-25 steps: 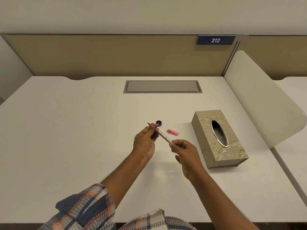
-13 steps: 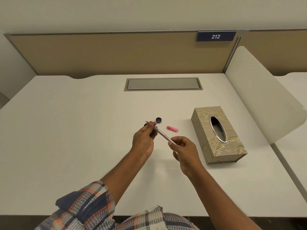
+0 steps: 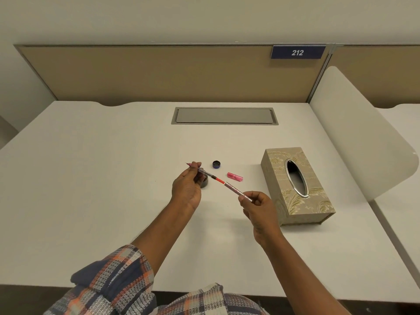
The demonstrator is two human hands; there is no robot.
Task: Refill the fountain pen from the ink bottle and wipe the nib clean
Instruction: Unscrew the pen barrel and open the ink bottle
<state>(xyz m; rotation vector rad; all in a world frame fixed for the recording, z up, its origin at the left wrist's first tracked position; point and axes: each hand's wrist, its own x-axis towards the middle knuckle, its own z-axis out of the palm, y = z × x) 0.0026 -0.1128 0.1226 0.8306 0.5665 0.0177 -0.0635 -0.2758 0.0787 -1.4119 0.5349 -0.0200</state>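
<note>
My left hand (image 3: 187, 189) pinches the front section of the pink fountain pen, nib (image 3: 188, 164) pointing up-left past my fingers. A thin red-and-black converter (image 3: 214, 177) sticks out from it toward the right. My right hand (image 3: 259, 206) holds the pink barrel (image 3: 236, 190), pulled off so that its open end is just at the converter's tip. The dark ink bottle (image 3: 205, 181) stands on the desk, mostly hidden behind my left hand. Its dark blue cap (image 3: 216, 164) lies beyond it. The pink pen cap (image 3: 235, 176) lies to the right.
A beige patterned tissue box (image 3: 297, 185) stands right of my right hand. A grey cable hatch (image 3: 224, 115) is set into the white desk (image 3: 91, 178) farther back. A tan partition (image 3: 159, 73) closes the back, and a white divider (image 3: 354, 123) the right side.
The barrel has come away from the front section: my right hand drew it down-right, exposing the converter. My left hand stayed about where it was.
</note>
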